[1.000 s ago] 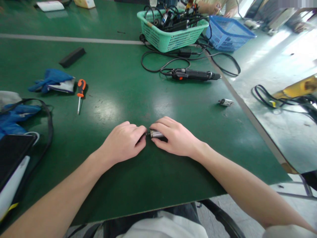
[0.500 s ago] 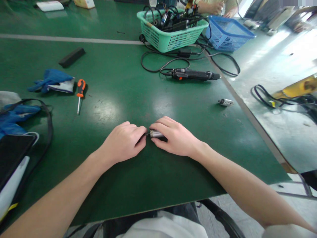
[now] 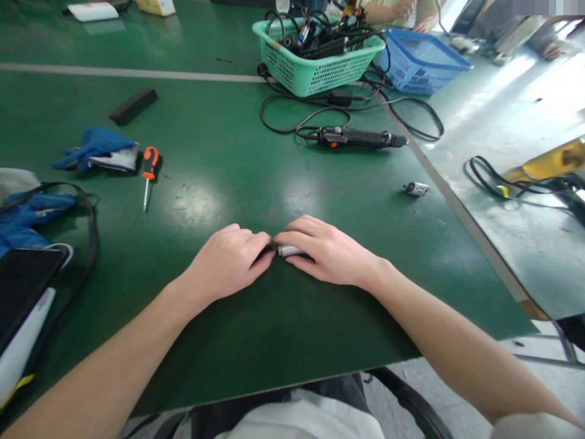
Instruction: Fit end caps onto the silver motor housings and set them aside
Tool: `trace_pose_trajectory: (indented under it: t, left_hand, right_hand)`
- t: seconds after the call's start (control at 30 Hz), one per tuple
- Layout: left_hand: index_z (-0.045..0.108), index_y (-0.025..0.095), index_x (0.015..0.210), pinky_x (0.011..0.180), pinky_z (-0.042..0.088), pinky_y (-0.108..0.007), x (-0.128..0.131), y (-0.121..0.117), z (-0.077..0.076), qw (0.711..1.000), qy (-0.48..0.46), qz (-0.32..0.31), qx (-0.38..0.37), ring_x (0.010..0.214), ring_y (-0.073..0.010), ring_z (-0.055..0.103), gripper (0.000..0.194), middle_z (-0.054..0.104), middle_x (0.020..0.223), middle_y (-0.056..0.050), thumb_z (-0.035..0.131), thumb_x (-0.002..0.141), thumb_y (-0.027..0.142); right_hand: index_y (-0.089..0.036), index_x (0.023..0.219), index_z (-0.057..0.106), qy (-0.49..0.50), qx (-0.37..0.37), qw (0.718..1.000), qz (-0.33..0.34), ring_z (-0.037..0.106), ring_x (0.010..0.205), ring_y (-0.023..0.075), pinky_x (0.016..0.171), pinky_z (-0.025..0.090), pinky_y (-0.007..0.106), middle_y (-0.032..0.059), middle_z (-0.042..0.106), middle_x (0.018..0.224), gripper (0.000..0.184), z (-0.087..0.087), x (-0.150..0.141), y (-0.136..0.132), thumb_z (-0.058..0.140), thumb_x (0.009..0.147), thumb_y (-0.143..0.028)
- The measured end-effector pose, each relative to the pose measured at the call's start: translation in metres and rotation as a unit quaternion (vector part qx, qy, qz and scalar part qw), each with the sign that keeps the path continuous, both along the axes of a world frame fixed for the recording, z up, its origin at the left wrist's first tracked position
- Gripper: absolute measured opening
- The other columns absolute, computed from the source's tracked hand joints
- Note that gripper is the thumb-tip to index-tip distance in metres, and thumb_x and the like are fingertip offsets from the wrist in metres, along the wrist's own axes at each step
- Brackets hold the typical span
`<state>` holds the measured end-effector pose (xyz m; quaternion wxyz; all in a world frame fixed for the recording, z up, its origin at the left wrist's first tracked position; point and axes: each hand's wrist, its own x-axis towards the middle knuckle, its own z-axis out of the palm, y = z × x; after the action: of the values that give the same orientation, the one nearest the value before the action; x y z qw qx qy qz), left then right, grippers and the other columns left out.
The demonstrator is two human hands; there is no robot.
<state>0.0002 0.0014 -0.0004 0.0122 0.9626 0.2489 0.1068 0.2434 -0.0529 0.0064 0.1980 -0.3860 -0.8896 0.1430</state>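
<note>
Both of my hands rest on the green table [image 3: 237,164] near its front edge. My right hand [image 3: 326,253] is closed around a small silver metal cylinder [image 3: 287,250], held between thumb and fingers. My left hand [image 3: 228,262] is curled, its fingertips pinched against the cylinder's left end; what they hold there is hidden. A second small silver cylinder [image 3: 417,189] lies loose to the right near the table's edge.
A black electric screwdriver [image 3: 361,138] with a looped cable lies beyond my hands. Behind it stand a green basket [image 3: 315,70] of tools and a blue basket [image 3: 418,61]. On the left lie an orange-handled screwdriver [image 3: 147,174], blue gloves [image 3: 98,149] and a black block [image 3: 133,105]. Another person's hands [image 3: 411,15] work at the far end.
My right hand has shifted slightly left and rolled over the cylinder, so less of it shows. My left hand has stayed in place.
</note>
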Motion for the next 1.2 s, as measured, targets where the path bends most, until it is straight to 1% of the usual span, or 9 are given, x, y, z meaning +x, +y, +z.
trace_pose_trajectory:
  t: [0.13, 0.3, 0.43, 0.57, 0.7, 0.8, 0.9, 1.0, 1.2]
  left_hand:
    - [0.065, 0.017, 0.091, 0.070, 0.044, -0.036, 0.000, 0.000, 0.000, 1.000, 0.001, 0.006, -0.012, 0.066, -0.0199, 0.063, 0.032, 0.067, 0.073, -0.003, 0.047, 0.107, 0.039]
    - [0.068, 0.017, 0.096, 0.072, 0.045, -0.036, 0.001, 0.000, 0.001, 0.999, 0.016, 0.017, -0.029, 0.068, -0.0207, 0.065, 0.032, 0.070, 0.075, -0.004, 0.048, 0.107, 0.040]
    - [0.069, 0.017, 0.097, 0.073, 0.045, -0.036, 0.000, -0.001, 0.002, 0.999, 0.013, 0.017, -0.048, 0.069, -0.0198, 0.065, 0.031, 0.070, 0.076, -0.004, 0.049, 0.106, 0.037]
    - [0.068, 0.017, 0.098, 0.075, 0.044, -0.036, -0.001, -0.001, 0.001, 0.998, 0.018, 0.020, -0.056, 0.070, -0.0201, 0.065, 0.030, 0.069, 0.076, -0.003, 0.048, 0.107, 0.037]
    - [0.068, 0.018, 0.097, 0.074, 0.044, -0.036, 0.000, -0.001, -0.001, 0.998, 0.018, 0.021, -0.056, 0.071, -0.0196, 0.065, 0.029, 0.068, 0.076, -0.003, 0.048, 0.107, 0.037]
    - [0.067, 0.018, 0.096, 0.075, 0.045, -0.036, -0.001, 0.000, -0.001, 0.998, 0.015, 0.020, -0.057, 0.071, -0.0194, 0.065, 0.029, 0.068, 0.075, -0.002, 0.048, 0.107, 0.037]
    - [0.067, 0.018, 0.097, 0.074, 0.045, -0.036, -0.002, 0.000, 0.000, 0.998, 0.015, 0.023, -0.056, 0.070, -0.0195, 0.065, 0.030, 0.069, 0.075, -0.003, 0.048, 0.107, 0.037]
    - [0.068, 0.018, 0.097, 0.073, 0.045, -0.035, -0.001, 0.000, 0.001, 0.998, 0.013, 0.023, -0.055, 0.069, -0.0193, 0.065, 0.030, 0.070, 0.076, -0.003, 0.047, 0.106, 0.037]
    - [0.068, 0.018, 0.097, 0.073, 0.046, -0.035, 0.000, 0.001, 0.000, 0.998, 0.011, 0.024, -0.049, 0.070, -0.0196, 0.065, 0.029, 0.071, 0.077, -0.004, 0.048, 0.106, 0.037]
  right_hand:
    - [-0.024, 0.133, 0.065, -0.107, 0.031, 0.994, 0.000, 0.059, 0.110, 0.0266, 0.097, 0.051, 0.043, 0.0133, 0.064, 0.123, 0.033, 0.011, 0.003, 0.004, 0.046, 0.107, -0.018]
    - [-0.023, 0.130, 0.066, -0.232, 0.054, 0.966, -0.099, 0.059, 0.108, 0.0283, 0.092, 0.048, 0.040, 0.0137, 0.065, 0.117, 0.034, 0.021, 0.025, 0.035, 0.043, 0.105, -0.016]
    - [-0.022, 0.135, 0.064, -0.283, 0.006, 0.934, -0.219, 0.062, 0.105, 0.0291, 0.085, 0.048, 0.039, 0.0149, 0.067, 0.119, 0.038, 0.017, 0.084, 0.085, 0.047, 0.102, -0.017]
    - [-0.014, 0.137, 0.065, -0.307, -0.037, 0.909, -0.279, 0.063, 0.113, 0.0296, 0.099, 0.047, 0.043, 0.0184, 0.069, 0.128, 0.040, 0.010, 0.164, 0.120, 0.053, 0.099, -0.013]
    - [-0.018, 0.138, 0.067, -0.263, -0.048, 0.893, -0.362, 0.065, 0.119, 0.0321, 0.108, 0.045, 0.049, 0.0155, 0.071, 0.133, 0.040, 0.002, 0.228, 0.110, 0.055, 0.099, -0.017]
    - [-0.021, 0.138, 0.067, -0.178, -0.063, 0.901, -0.391, 0.064, 0.126, 0.0336, 0.109, 0.047, 0.049, 0.0138, 0.070, 0.138, 0.039, -0.005, 0.252, 0.083, 0.057, 0.102, -0.028]
    - [-0.021, 0.141, 0.066, -0.139, -0.050, 0.906, -0.397, 0.063, 0.129, 0.0316, 0.108, 0.047, 0.046, 0.0146, 0.068, 0.139, 0.042, -0.011, 0.252, 0.054, 0.045, 0.108, -0.036]
    - [-0.021, 0.136, 0.068, -0.077, -0.010, 0.915, -0.395, 0.065, 0.123, 0.0310, 0.105, 0.047, 0.047, 0.0157, 0.071, 0.132, 0.040, -0.015, 0.236, 0.034, 0.042, 0.107, -0.032]
    - [-0.018, 0.127, 0.072, -0.050, 0.018, 0.916, -0.399, 0.064, 0.114, 0.0305, 0.104, 0.045, 0.050, 0.0175, 0.073, 0.122, 0.035, -0.023, 0.169, 0.032, 0.047, 0.102, -0.020]
